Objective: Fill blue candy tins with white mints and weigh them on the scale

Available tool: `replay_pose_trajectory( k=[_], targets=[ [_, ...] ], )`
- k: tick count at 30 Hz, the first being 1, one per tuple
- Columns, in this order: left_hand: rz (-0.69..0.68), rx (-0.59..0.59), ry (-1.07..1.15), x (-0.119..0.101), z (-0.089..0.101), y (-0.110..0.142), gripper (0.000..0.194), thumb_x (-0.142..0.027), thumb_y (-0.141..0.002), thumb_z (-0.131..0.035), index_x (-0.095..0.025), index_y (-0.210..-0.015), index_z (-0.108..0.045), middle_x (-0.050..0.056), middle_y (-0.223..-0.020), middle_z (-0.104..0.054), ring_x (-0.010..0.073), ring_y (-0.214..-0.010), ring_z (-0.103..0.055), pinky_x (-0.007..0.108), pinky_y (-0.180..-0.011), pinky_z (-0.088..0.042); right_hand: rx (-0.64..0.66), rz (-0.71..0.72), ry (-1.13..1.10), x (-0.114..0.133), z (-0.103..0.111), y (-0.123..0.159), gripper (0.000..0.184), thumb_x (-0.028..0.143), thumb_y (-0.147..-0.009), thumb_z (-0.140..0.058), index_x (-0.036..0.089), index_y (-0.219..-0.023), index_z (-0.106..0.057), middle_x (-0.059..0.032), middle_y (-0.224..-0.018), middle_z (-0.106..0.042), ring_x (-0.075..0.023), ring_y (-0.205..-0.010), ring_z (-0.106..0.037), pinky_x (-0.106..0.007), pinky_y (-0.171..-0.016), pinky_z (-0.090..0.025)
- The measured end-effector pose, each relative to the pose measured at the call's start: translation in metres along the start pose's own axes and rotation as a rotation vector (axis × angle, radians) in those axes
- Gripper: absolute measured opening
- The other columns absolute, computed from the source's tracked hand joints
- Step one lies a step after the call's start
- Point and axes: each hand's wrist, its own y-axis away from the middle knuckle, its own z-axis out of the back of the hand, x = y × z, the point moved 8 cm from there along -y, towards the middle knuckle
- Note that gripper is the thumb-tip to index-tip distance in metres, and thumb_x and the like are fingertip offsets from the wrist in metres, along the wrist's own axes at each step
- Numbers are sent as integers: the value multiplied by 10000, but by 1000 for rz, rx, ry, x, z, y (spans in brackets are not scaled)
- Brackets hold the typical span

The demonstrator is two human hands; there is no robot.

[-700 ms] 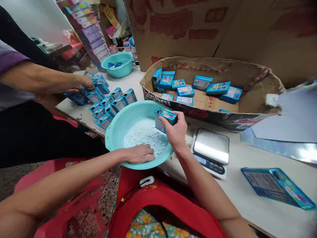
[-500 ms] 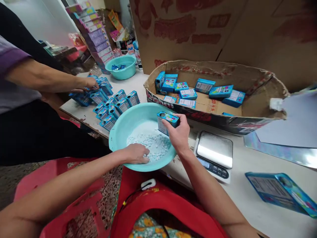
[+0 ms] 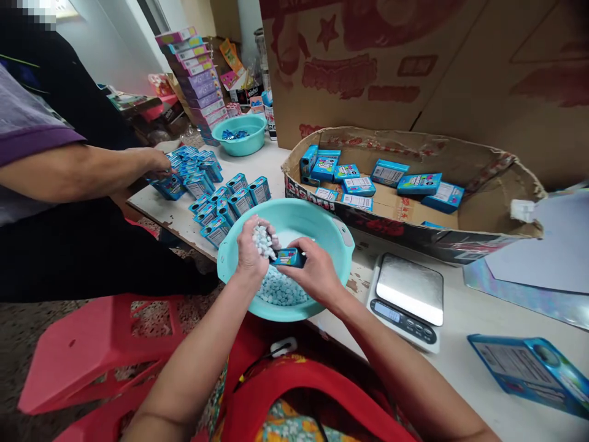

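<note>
My left hand [image 3: 254,248] is cupped shut around a heap of small white tablets [image 3: 264,239], raised over the teal basin [image 3: 337,232]. My right hand [image 3: 311,271] grips a small blue box [image 3: 288,258] tipped against the left hand's tablets. More white tablets [image 3: 280,291] lie in the bottom of the basin, under both hands. The basin sits at the table's near edge, in front of me.
A digital scale [image 3: 405,298] stands right of the basin. A torn cardboard tray [image 3: 478,202] holds several blue boxes. More blue boxes [image 3: 227,199] stand left of the basin, where another person's hand [image 3: 156,162] rests. A second teal basin [image 3: 242,135] sits behind. A flat blue pack [image 3: 529,368] lies far right.
My left hand scooped tablets from the basin and rose with them. My right hand brought the blue box down and left to meet it. The view shifted slightly.
</note>
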Motion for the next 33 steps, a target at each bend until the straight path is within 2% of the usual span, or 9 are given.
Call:
replay_pose_trajectory(
  k=[2, 7, 13, 17, 21, 24, 29, 33],
  targets=[
    [-58, -35, 42, -1, -3, 0, 294, -408, -673, -640, -172, -667, -465, -26, -575, -504, 101, -480, -510, 216, -458, -440, -10, -11, -9, 4, -2, 2, 285, 316, -671, -774, 206, -863, -593, 6, -829, -620, -181, -780, -564, -290, -695, -395],
    [-166, -44, -41, -6, -5, -1, 287, -355, -666, -695, -170, -698, -479, -33, -593, -528, 95, -487, -529, 203, -483, -450, -30, 17, -36, 5, 1, 2, 302, 331, -668, -788, 209, -883, -615, 2, -849, -647, -184, -797, -583, -293, -722, -414],
    [-184, -34, -65, -8, -9, 0, 351, -411, -685, -724, -169, -652, -472, -50, -513, -478, 85, -456, -499, 203, -503, -457, -15, 10, -78, 2, 6, -5, 293, 338, -658, -796, 213, -862, -628, 13, -832, -653, -176, -781, -587, -285, -717, -417],
    [-178, -72, -113, -5, -7, 0, 387, -443, -681, -726, -155, -608, -478, -18, -571, -530, 104, -505, -551, 209, -502, -458, -1, -12, -119, -1, 7, -6, 302, 344, -652, -798, 211, -866, -632, 17, -833, -651, -171, -785, -586, -281, -725, -417],
    [-193, -21, -115, -5, -12, -1, 375, -439, -683, -734, -164, -618, -488, -39, -527, -487, 98, -459, -515, 206, -460, -423, -13, -50, -173, -6, 8, -4, 309, 353, -640, -800, 204, -848, -626, 23, -805, -639, -161, -765, -574, -274, -712, -414],
    [-199, 6, -126, -6, -16, -2, 440, -462, -699, -719, -169, -537, -434, -32, -493, -459, 99, -441, -492, 209, -428, -392, -11, -86, -233, -11, 6, -2, 328, 365, -622, -806, 200, -838, -624, 34, -772, -628, -153, -738, -564, -268, -695, -411],
    [-193, 74, -147, -5, -25, 5, 406, -434, -727, -703, -160, -523, -483, -17, -511, -480, 116, -507, -545, 228, -502, -444, -26, -115, -311, -14, 9, 1, 304, 333, -629, -786, 197, -849, -626, 32, -768, -629, -154, -738, -564, -271, -694, -419],
    [-237, 84, -155, -10, -32, 13, 452, -460, -741, -690, -166, -504, -441, -35, -479, -419, 78, -427, -447, 202, -411, -333, -50, -90, -322, -11, 14, 4, 306, 328, -640, -778, 204, -872, -623, 18, -807, -634, -166, -778, -571, -281, -717, -433]
  ],
)
